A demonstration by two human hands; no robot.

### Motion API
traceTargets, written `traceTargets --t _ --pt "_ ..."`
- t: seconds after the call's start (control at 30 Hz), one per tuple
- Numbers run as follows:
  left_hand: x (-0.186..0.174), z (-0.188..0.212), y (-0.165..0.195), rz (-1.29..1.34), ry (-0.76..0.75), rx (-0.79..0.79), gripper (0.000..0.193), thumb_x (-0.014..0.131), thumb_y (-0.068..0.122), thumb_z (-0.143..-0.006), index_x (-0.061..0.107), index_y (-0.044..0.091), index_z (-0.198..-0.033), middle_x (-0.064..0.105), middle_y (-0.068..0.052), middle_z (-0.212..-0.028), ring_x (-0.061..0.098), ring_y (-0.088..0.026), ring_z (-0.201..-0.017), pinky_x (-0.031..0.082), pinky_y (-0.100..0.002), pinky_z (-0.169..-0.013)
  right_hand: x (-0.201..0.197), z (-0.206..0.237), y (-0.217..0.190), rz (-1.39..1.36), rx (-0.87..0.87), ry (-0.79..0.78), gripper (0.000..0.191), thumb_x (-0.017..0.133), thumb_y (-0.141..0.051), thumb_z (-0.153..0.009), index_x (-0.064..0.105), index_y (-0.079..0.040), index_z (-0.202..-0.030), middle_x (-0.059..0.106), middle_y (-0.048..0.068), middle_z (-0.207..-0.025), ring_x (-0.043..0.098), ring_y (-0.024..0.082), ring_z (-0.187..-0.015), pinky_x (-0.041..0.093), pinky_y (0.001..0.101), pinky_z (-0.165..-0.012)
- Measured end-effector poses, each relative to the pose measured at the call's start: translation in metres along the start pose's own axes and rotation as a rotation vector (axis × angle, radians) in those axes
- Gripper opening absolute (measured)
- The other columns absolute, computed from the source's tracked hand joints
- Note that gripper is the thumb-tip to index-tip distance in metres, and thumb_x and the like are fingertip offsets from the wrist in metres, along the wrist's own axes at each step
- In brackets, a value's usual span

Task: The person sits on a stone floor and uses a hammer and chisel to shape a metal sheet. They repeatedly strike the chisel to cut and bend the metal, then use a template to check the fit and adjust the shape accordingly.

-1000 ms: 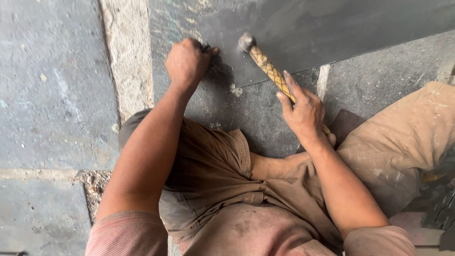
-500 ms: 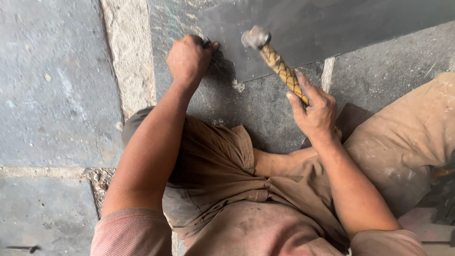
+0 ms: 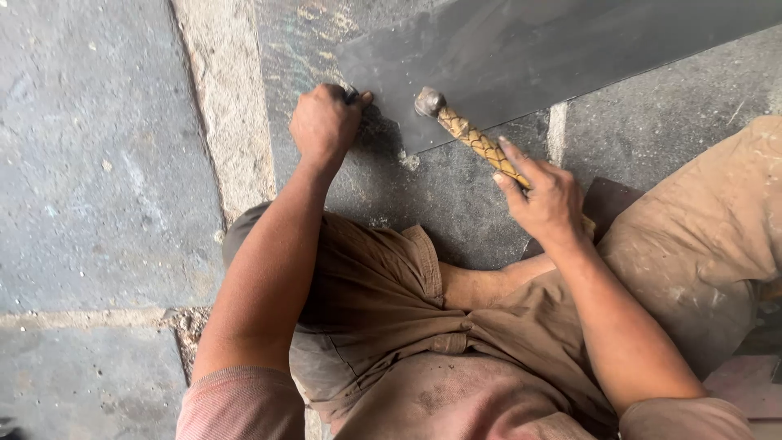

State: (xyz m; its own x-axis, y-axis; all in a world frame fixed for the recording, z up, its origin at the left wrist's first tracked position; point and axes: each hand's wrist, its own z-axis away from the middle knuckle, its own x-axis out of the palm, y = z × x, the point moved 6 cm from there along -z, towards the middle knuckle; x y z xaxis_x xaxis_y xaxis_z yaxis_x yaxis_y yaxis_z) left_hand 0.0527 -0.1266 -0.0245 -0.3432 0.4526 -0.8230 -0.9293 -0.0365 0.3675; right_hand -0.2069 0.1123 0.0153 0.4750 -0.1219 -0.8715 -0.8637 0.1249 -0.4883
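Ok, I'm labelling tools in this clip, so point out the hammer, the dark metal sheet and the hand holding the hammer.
hammer (image 3: pixel 464 130): head view, on the wrapped handle just below the head.
dark metal sheet (image 3: pixel 554 49): head view, on its bare flat surface.
right hand (image 3: pixel 546 200): head view, on the back of the hand.

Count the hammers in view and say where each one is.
1. The hammer is gripped by the right hand, its head over the dark metal sheet, right of the left hand, which is fisted around a small tool. Others may lie out of frame.

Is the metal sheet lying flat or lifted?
Flat, as far as visible: the sheet lies on the stone floor, its edge showing no gap.
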Motion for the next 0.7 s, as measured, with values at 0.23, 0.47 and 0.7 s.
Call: traceTargets --t 0.23,0.47,0.7 --pt "-0.003 0.003 0.002 0.017 -0.022 -0.027 0.043 0.066 0.054 -0.093 0.077 0.013 -0.091 0.071 -0.005 -0.067 0.063 -0.015 -0.049 0.053 -0.037 -0.046 -0.014 0.006 0.021 0.045 -0.004 -0.184 0.052 0.070 -0.042 -0.096 0.063 -0.027 -0.145 0.073 0.006 -0.082 0.066 0.018 -0.061 0.056 0.0326 -0.052" --pt "-0.006 0.002 -0.002 0.043 0.000 -0.006 0.044 0.075 0.053 -0.091 0.077 0.008 -0.088 0.074 -0.011 -0.077 0.069 -0.020 -0.064 0.055 -0.038 -0.061 -0.012 0.006 0.040 0.122 0.238 -0.317 0.054 0.066 -0.045 -0.097 0.058 -0.034 -0.148 0.075 0.011 -0.096 0.073 0.028 -0.087 0.061 0.0419 -0.081" --pt "-0.002 0.010 -0.014 1.551 -0.073 -0.186 0.037 0.065 0.005 -0.091 0.052 -0.001 -0.124 0.069 -0.024 -0.113 0.074 -0.030 -0.091 0.062 -0.039 -0.074 -0.008 -0.006 0.032 0.126 0.273 -0.380 0.059 0.065 -0.045 -0.098 0.053 -0.014 -0.147 0.074 0.019 -0.110 0.072 0.036 -0.102 0.054 0.0507 -0.095"
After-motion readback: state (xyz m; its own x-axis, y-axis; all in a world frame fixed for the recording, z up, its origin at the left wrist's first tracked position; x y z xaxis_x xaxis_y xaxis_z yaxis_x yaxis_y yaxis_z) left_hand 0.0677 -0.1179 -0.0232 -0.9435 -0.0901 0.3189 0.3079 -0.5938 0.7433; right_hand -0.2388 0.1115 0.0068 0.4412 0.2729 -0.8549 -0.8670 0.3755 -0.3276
